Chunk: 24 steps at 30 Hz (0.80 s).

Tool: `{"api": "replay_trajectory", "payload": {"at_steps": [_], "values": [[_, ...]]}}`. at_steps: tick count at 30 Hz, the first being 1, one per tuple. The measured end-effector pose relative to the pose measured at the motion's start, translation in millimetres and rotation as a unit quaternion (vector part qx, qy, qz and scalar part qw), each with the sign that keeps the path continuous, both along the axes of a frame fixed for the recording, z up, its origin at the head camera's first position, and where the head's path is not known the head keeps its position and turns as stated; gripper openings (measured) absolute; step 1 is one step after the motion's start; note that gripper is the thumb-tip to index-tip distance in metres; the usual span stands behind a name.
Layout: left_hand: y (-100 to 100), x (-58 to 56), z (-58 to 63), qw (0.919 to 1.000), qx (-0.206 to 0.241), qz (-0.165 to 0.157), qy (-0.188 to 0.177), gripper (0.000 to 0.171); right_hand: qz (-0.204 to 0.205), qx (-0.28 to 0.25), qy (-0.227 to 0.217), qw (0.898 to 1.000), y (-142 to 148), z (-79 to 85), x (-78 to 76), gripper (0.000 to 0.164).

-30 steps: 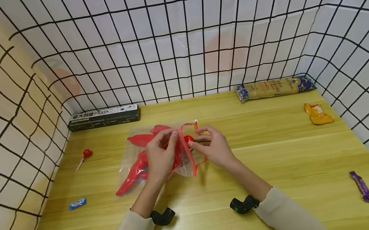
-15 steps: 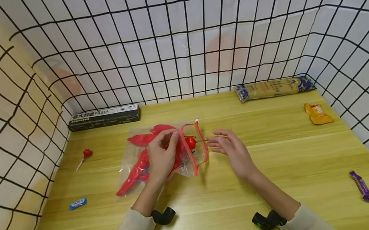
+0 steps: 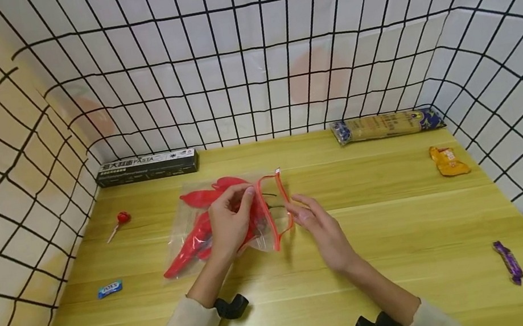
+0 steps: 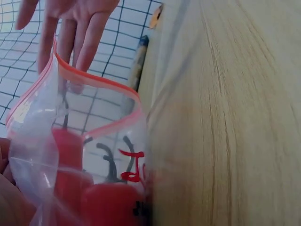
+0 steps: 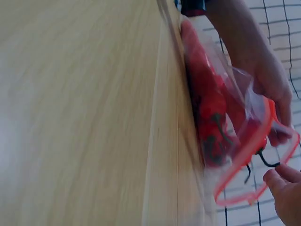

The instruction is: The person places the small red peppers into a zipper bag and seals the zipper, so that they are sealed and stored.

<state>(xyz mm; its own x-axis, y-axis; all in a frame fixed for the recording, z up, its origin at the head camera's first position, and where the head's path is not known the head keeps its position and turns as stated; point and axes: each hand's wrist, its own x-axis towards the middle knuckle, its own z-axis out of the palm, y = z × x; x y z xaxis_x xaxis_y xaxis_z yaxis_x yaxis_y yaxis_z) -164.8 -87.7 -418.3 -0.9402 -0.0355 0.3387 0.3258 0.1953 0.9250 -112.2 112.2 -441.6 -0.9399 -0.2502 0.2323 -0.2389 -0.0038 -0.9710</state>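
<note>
A clear zip bag [image 3: 271, 225] with a red-edged mouth lies in the middle of the table, its mouth spread apart toward the right. Several red chili peppers [image 3: 192, 248] are inside, their green stems pointing to the mouth. My left hand [image 3: 229, 220] pinches the bag's upper film near the red edge. At the mouth, my right hand [image 3: 327, 235] has its fingers extended, fingertips right at the red rim. The right wrist view has that hand's fingertips [image 5: 282, 181] by the end of a dark stem [image 5: 267, 162]. Chili tops [image 4: 110, 202] fill the bag's lower part in the left wrist view.
A black pasta box [image 3: 146, 169] and a long noodle packet [image 3: 387, 125] lie along the back mesh. At left are a red lollipop [image 3: 123, 217] and a blue candy [image 3: 109, 289]. An orange packet [image 3: 449, 160] and a purple candy [image 3: 509, 262] lie at right.
My right hand let go of a chili pepper at the mouth, drew back right, then returned to the rim with extended fingers. The pepper has slid deeper into the bag. My left hand stayed put.
</note>
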Motion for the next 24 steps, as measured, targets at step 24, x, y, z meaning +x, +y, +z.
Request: {"api": "replay_trajectory", "payload": {"at_steps": [24], "values": [[-10, -1.6, 13.1, 0.9982, 0.058, 0.007, -0.014, 0.019, -0.095, 0.244, -0.122, 0.957, 15, -32.3, -64.4, 0.043]]}}
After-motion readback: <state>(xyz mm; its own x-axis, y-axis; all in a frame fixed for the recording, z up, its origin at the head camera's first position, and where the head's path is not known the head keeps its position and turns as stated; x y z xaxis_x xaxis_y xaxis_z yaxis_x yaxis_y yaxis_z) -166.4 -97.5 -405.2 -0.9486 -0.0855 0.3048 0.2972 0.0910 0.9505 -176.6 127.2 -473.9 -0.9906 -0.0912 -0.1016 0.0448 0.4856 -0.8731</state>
